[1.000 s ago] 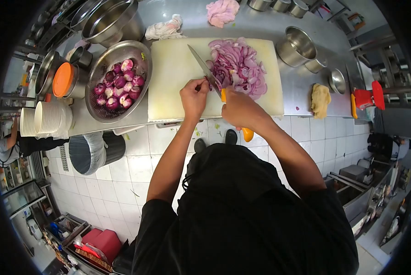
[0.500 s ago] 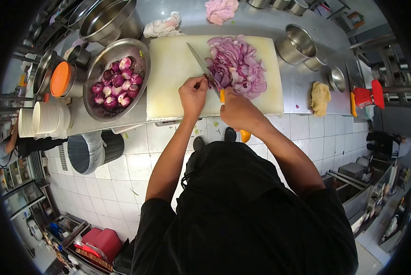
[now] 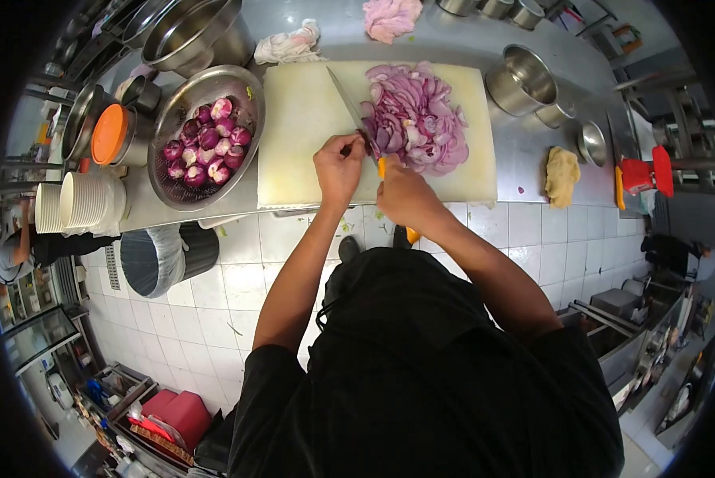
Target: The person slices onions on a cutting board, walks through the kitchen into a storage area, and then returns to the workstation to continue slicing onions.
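My right hand (image 3: pixel 409 195) is wrapped round the yellow handle of a long kitchen knife (image 3: pixel 343 94), whose blade points away and to the left over the white cutting board (image 3: pixel 298 135). Curled close against the left side of the blade, my left hand (image 3: pixel 340 163) pinches a dark purple piece of red onion (image 3: pixel 364 143), mostly hidden by fingers and blade. Right of the blade lies a big heap of sliced red onion (image 3: pixel 421 119). A metal colander (image 3: pixel 162 171) left of the board holds several peeled whole red onions (image 3: pixel 208 138).
Steel pots (image 3: pixel 521 80), a small metal bowl (image 3: pixel 590 143) and a yellow cloth (image 3: pixel 562 177) lie to the right. Behind the board are a white cloth (image 3: pixel 288 44) and a pink cloth (image 3: pixel 392 17). Stacked white containers (image 3: pixel 90 199) stand left, above a lined bin (image 3: pixel 154 263).
My right hand has drawn slightly left with the knife handle, closer to my left hand. The left hand keeps nearly the same place, and the whole view has shifted a little.
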Demonstrator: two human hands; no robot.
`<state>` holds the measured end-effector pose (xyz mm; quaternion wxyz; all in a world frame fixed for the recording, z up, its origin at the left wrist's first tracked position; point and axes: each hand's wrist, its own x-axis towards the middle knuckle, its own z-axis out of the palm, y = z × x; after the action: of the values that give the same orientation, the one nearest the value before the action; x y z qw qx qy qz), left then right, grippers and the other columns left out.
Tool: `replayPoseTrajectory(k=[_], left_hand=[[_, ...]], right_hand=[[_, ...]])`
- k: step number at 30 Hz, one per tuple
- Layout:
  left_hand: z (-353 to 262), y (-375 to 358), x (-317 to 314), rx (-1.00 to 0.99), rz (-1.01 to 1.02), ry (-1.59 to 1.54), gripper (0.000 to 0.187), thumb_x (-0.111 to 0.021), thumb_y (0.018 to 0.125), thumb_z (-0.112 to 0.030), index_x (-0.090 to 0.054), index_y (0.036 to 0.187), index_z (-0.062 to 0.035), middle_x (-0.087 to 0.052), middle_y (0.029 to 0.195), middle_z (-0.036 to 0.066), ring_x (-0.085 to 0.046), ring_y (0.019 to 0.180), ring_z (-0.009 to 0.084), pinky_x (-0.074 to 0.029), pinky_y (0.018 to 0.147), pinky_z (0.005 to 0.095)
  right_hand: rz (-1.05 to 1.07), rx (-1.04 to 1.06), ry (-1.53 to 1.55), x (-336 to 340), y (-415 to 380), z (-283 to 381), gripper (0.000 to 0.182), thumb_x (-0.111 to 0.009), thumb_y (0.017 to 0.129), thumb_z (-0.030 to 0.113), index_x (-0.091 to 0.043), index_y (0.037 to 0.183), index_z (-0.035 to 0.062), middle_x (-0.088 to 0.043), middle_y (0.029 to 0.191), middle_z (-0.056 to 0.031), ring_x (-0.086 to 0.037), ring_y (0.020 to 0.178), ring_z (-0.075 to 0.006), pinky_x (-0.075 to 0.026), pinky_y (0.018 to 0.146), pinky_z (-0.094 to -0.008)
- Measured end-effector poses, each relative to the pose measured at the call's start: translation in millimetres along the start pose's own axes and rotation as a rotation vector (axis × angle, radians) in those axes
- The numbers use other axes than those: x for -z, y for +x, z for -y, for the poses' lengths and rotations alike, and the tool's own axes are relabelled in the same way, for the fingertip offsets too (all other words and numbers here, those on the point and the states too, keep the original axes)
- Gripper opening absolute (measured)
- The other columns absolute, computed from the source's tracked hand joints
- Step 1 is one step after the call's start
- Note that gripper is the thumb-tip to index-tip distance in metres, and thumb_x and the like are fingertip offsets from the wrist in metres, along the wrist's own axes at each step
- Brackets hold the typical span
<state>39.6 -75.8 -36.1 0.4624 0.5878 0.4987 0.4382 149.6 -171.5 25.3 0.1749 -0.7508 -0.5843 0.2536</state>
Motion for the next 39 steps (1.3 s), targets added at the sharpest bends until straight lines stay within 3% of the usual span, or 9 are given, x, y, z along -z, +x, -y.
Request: replayPoseTrajectory(k=[6,9,13,18,25,29,32,35,39], left_hand=[[-1.0,-1.1,-6.6,-0.090,0.013,0.021,0.014,-0.074,0.089,-0.006,-0.075,0.098,0.0047,-0.073,0.086,0.008,-0.066,0.074,0.0115,-0.054,0.071,0.0265],[5.7,-1.6,-8.7,-0.194,0.000,0.158,0.015,-0.076,0.086,-0.005,-0.075,0.100,0.0023,-0.072,0.087,0.010,-0.068,0.075,0.0151,-0.056,0.072,0.0280],[-0.3,-8.9,-9.6,-0.205,-0.051,0.180,0.018,-0.078,0.082,-0.002,-0.075,0.100,0.0001,-0.070,0.089,0.012,-0.069,0.076,0.0193,-0.056,0.070,0.0301],[-58.9,-27.9,46.0,-0.190,-0.146,0.297,0.020,-0.076,0.083,-0.001,-0.075,0.102,-0.0014,-0.069,0.097,0.011,-0.067,0.078,0.0151,-0.055,0.064,0.0280],[-65.9,26.1,182.7,-0.201,-0.301,0.639,0.034,-0.080,0.079,-0.003,-0.074,0.112,-0.0014,-0.070,0.101,0.014,-0.069,0.082,0.0192,-0.056,0.076,0.0301],[-40.5,67.4,237.3,-0.172,-0.201,0.796,0.043,-0.083,0.077,-0.013,-0.073,0.118,-0.0053,-0.069,0.109,0.017,-0.070,0.092,0.0293,-0.056,0.083,0.0386],[-30.5,96.7,250.2,-0.197,-0.080,0.805,0.050,-0.084,0.076,-0.022,-0.071,0.122,-0.0072,-0.067,0.118,0.017,-0.065,0.108,0.0359,-0.052,0.096,0.0421],[-15.9,119.2,256.5,-0.274,0.003,0.847,0.050,-0.084,0.073,-0.023,-0.071,0.118,-0.0040,-0.066,0.117,0.019,-0.066,0.105,0.0378,-0.053,0.095,0.0442],[-9.4,139.0,264.2,-0.176,0.166,0.876,0.053,-0.085,0.073,-0.024,-0.071,0.120,-0.0040,-0.067,0.118,0.020,-0.065,0.111,0.0373,-0.051,0.097,0.0442]], right_hand=[[0.159,-0.143,0.141,13.7,34.5,-4.5,0.033,-0.055,0.094,0.014,-0.046,0.119,-0.0054,-0.067,0.093,-0.0348,-0.069,0.087,-0.0474,-0.054,0.076,-0.0564],[-0.063,0.023,0.021,16.8,38.9,-20.1,0.033,-0.055,0.095,0.017,-0.047,0.122,-0.0014,-0.069,0.090,-0.0287,-0.071,0.067,-0.0389,-0.056,0.061,-0.0500],[0.077,-0.073,0.294,54.9,27.4,3.4,0.038,-0.056,0.095,0.022,-0.049,0.124,-0.0021,-0.066,0.104,-0.0357,-0.064,0.099,-0.0536,-0.050,0.087,-0.0586],[0.211,-0.002,0.381,36.9,13.9,-2.3,0.037,-0.055,0.096,0.023,-0.049,0.123,-0.0015,-0.065,0.104,-0.0371,-0.061,0.100,-0.0556,-0.049,0.086,-0.0595],[0.259,-0.037,0.364,1.5,-2.3,-26.2,0.037,-0.056,0.096,0.023,-0.049,0.125,0.0008,-0.066,0.100,-0.0365,-0.061,0.099,-0.0568,-0.048,0.086,-0.0596],[0.211,-0.184,0.434,19.8,-17.5,-19.0,0.031,-0.059,0.098,0.022,-0.050,0.120,0.0016,-0.066,0.077,-0.0226,-0.068,0.059,-0.0361,-0.054,0.055,-0.0461],[0.106,-0.268,0.428,8.5,-19.4,-17.0,0.029,-0.059,0.099,0.021,-0.050,0.119,0.0009,-0.062,0.069,-0.0158,-0.061,0.047,-0.0251,-0.049,0.044,-0.0385],[0.055,-0.337,0.386,4.2,-16.3,-0.5,0.031,-0.059,0.099,0.020,-0.050,0.120,0.0005,-0.061,0.069,-0.0153,-0.061,0.047,-0.0250,-0.049,0.045,-0.0390],[-0.038,-0.280,0.181,-8.7,-16.2,-0.1,0.030,-0.059,0.097,0.019,-0.049,0.119,0.0005,-0.068,0.086,-0.0297,-0.067,0.075,-0.0491,-0.053,0.069,-0.0546]])
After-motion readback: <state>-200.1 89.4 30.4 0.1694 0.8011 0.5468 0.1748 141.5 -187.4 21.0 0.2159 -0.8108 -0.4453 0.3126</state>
